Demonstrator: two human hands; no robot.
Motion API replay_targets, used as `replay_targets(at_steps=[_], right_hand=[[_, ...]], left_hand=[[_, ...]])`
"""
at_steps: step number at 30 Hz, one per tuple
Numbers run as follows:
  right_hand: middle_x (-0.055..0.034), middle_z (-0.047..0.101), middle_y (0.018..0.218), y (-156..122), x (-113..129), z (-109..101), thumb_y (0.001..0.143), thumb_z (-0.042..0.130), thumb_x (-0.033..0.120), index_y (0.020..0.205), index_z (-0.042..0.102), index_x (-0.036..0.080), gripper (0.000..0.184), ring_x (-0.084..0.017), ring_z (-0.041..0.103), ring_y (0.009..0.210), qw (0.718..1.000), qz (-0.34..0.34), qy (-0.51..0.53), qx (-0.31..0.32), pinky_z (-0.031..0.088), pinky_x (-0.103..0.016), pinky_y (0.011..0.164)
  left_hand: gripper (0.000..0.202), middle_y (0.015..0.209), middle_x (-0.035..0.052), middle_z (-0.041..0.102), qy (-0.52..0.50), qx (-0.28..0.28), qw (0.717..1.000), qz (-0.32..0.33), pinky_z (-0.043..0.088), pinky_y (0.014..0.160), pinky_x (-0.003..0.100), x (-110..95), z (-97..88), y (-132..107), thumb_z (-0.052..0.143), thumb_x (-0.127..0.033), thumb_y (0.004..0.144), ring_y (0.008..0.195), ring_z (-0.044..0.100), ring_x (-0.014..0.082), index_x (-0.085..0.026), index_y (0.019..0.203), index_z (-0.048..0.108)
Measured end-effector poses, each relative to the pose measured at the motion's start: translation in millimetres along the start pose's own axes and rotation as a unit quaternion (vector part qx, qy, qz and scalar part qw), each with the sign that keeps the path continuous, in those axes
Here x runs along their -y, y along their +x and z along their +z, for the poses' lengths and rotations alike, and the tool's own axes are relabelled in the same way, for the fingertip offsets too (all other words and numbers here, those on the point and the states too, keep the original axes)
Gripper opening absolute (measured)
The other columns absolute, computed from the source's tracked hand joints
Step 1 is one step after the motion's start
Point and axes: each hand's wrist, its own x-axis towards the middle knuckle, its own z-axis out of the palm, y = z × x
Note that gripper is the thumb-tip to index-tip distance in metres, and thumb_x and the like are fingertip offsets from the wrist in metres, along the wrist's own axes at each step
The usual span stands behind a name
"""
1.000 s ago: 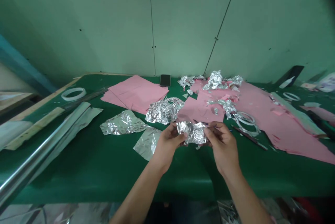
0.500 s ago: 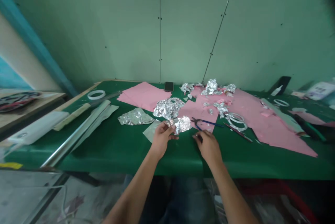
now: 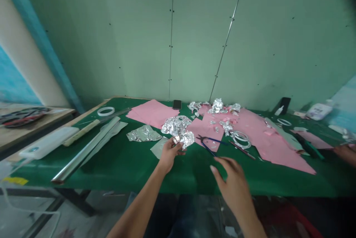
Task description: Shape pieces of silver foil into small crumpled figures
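Observation:
My left hand (image 3: 170, 153) is closed on a crumpled piece of aluminium foil (image 3: 188, 140), held just above the green table. Behind it lies another sheet of crumpled foil (image 3: 175, 124), with a flatter foil piece (image 3: 144, 134) to the left. My right hand (image 3: 232, 178) hovers near the table's front, thumb and fingers apart, with nothing seen between them. Just beyond its fingertips are blue-handled pliers (image 3: 208, 143), their jaws resting on pink paper (image 3: 204, 128). A small pale green sheet (image 3: 158, 148) lies beside my left hand.
A foil roll (image 3: 86, 150), a knife-like tool with a pale handle (image 3: 83, 132) and a tape ring (image 3: 105, 111) lie left. A phone (image 3: 177, 104) is at the back. White rings (image 3: 241, 139) and a green-handled tool (image 3: 310, 147) lie right. Another person's hand (image 3: 345, 154) shows at the right edge.
My right hand has drawn back toward me and to the right, its fingers spreading. My left hand keeps the foil. The view has tilted up, and another person's hand now appears at right.

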Motion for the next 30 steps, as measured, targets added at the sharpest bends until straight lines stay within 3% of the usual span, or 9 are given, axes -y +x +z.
replay_targets(at_steps=[2, 5, 9, 12, 17, 23, 26, 28, 30], right_hand=[[-0.0128, 0.064, 0.111, 34, 21, 31, 0.091, 0.049, 0.039, 0.121, 0.057, 0.022, 0.035, -0.024, 0.063, 0.095, 0.988, 0.012, 0.151, 0.023, 0.055, -0.037, 0.077], [-0.0146, 0.06, 0.123, 71, 30, 84, 0.09, 0.05, 0.04, 0.129, 0.051, 0.017, 0.045, -0.022, 0.062, 0.104, 0.959, 0.023, 0.279, 0.044, 0.054, -0.034, 0.083], [-0.0094, 0.068, 0.104, 79, 16, 121, 0.086, 0.054, 0.035, 0.123, 0.054, 0.017, 0.041, -0.02, 0.065, 0.093, 0.912, 0.041, 0.393, 0.108, 0.053, -0.034, 0.083], [-0.0061, 0.067, 0.091, 73, 9, 120, 0.083, 0.056, 0.035, 0.117, 0.058, 0.019, 0.037, -0.02, 0.064, 0.084, 0.903, 0.069, 0.414, 0.093, 0.052, -0.034, 0.079], [-0.0079, 0.065, 0.11, 74, 10, 116, 0.082, 0.057, 0.037, 0.112, 0.061, 0.021, 0.034, -0.023, 0.061, 0.1, 0.89, 0.064, 0.441, 0.097, 0.05, -0.035, 0.084], [-0.0072, 0.067, 0.102, 71, 13, 113, 0.082, 0.056, 0.032, 0.108, 0.06, 0.02, 0.029, -0.023, 0.064, 0.089, 0.9, 0.063, 0.429, 0.05, 0.051, -0.036, 0.079], [-0.0059, 0.067, 0.102, 70, 13, 100, 0.083, 0.049, 0.021, 0.108, 0.063, 0.023, 0.029, -0.023, 0.062, 0.094, 0.912, -0.019, 0.408, 0.047, 0.05, -0.038, 0.084], [-0.006, 0.062, 0.113, 78, 14, 91, 0.078, 0.05, 0.012, 0.12, 0.06, 0.027, 0.046, -0.024, 0.056, 0.108, 0.927, -0.115, 0.349, 0.081, 0.045, -0.043, 0.095], [-0.0087, 0.056, 0.121, 96, 17, 86, 0.075, 0.05, 0.006, 0.137, 0.047, 0.028, 0.066, -0.026, 0.049, 0.116, 0.944, -0.152, 0.279, 0.087, 0.044, -0.044, 0.097]], left_hand=[[0.03, 0.079, 0.0031, 0.06, -0.005, -0.003, 1.0, 0.002, 0.054, 0.058, 0.027, 0, -1.0, 0, 0.072, -0.036, 0.074, 0.067, 0.061, 0.0136, -0.013, 0.087, 0.058], [0.03, 0.083, 0.0055, 0.062, -0.001, 0.002, 1.0, 0.003, 0.053, 0.055, 0.025, 2, -2.9, 1, 0.071, -0.035, 0.075, 0.067, 0.059, 0.0129, -0.012, 0.091, 0.061], [0.036, 0.079, 0.0028, 0.061, 0.008, -0.006, 1.0, 0.009, 0.051, 0.052, 0.023, 7, -4.5, 4, 0.072, -0.037, 0.074, 0.064, 0.058, 0.012, -0.015, 0.098, 0.058], [0.046, 0.071, -0.0016, 0.059, 0.019, -0.036, 0.999, 0.005, 0.05, 0.051, 0.024, 10, -3.9, 7, 0.073, -0.041, 0.07, 0.057, 0.056, 0.0117, -0.019, 0.105, 0.052], [0.043, 0.068, -0.0022, 0.056, 0.029, -0.029, 0.999, 0.005, 0.047, 0.049, 0.023, 12, -2.3, 8, 0.074, -0.042, 0.068, 0.053, 0.052, 0.0098, -0.017, 0.096, 0.054], [0.056, 0.068, -0.004, 0.053, 0.043, -0.044, 0.998, 0.02, 0.049, 0.052, 0.024, 0, 2.3, 0, 0.072, -0.039, 0.07, 0.056, 0.051, 0.0099, -0.02, 0.118, 0.051], [0.053, 0.065, -0.0031, 0.051, 0.066, -0.076, 0.994, 0.03, 0.051, 0.05, 0.025, -13, 9.7, 1, 0.069, -0.04, 0.073, 0.055, 0.048, 0.0101, -0.018, 0.119, 0.056], [0.047, 0.07, 0.0002, 0.056, 0.077, -0.117, 0.989, 0.048, 0.051, 0.051, 0.025, -25, 15.1, 8, 0.069, -0.04, 0.072, 0.058, 0.051, 0.0111, -0.016, 0.112, 0.061], [0.043, 0.066, -0.001, 0.054, 0.092, -0.128, 0.986, 0.051, 0.051, 0.052, 0.026, -39, 18.5, 20, 0.069, -0.04, 0.071, 0.055, 0.051, 0.0109, -0.015, 0.107, 0.064]])
